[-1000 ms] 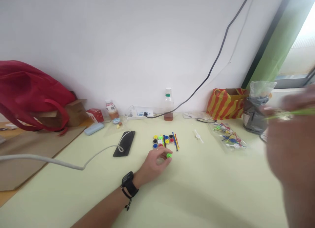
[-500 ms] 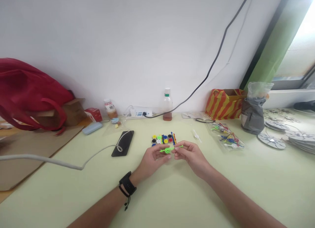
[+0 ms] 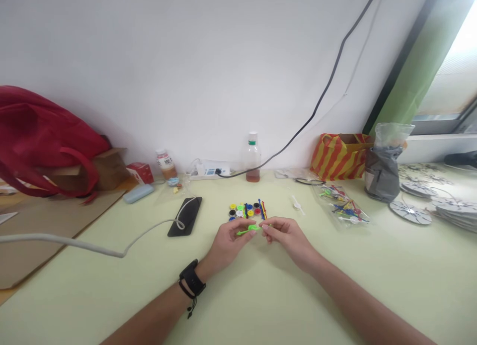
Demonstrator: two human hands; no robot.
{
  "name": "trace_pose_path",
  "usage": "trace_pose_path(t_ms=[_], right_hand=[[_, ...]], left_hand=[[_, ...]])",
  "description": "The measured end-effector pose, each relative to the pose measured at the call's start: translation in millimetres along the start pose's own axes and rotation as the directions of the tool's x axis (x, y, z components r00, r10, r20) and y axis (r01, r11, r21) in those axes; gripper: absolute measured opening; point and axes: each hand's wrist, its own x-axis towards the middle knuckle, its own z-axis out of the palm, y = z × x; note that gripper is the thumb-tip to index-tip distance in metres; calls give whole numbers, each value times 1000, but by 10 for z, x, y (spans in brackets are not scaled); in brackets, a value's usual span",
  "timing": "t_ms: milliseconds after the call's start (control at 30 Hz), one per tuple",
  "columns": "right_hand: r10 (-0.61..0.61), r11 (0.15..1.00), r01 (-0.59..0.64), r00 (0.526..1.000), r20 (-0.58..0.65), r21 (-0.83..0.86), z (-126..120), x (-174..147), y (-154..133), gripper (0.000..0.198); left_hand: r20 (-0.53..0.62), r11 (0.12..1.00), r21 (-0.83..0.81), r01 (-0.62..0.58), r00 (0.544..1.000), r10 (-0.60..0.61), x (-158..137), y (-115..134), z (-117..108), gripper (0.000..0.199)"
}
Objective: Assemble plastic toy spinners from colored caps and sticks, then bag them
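Note:
Between my hands is a bright green plastic arrow spinner [image 3: 253, 227], its arrow tip pointing left. My left hand [image 3: 228, 243] pinches it near the round hub, thumb below and fingers above. The thumb and fingers of my right hand [image 3: 288, 237] are closed on its right end, which is mostly hidden. Just beyond my fingertips lie small round plastic discs [image 3: 239, 214] in yellow, black, white, green, blue and red. Coloured arrow pointers [image 3: 263, 209] lie beside them, partly covered by my hands.
A black phone [image 3: 185, 216] with a pale cable across it lies left. A white spinner [image 3: 296, 204] and a bag of coloured spinners [image 3: 345, 206] lie right. A bottle [image 3: 253, 158] and a power strip [image 3: 212, 169] stand by the wall. Grey discs [image 3: 411, 212] lie far right.
The green spinner has turned and tilted a little, its arrow tip now further left and lower. My left thumb has come up against the hub. Both hands stay in nearly the same place.

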Motion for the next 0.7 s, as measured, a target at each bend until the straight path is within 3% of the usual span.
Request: trace_pose_path(t_ms=[167,400,700], right_hand=[[11,1000,-12,999,47,28,-33,-20,-41,33],[-133,984,135,991,27,-114,-6,7,67,37],[-139,963,147,989,49,-228,-75,65,136,34]], left_hand=[[15,999,-34,-6,1000,6,4,-12,5,30],[15,1000,14,-21,1000,21,-14,51,-2,28],[16,1000,24,-7,1000,7,12,12,-96,28]])
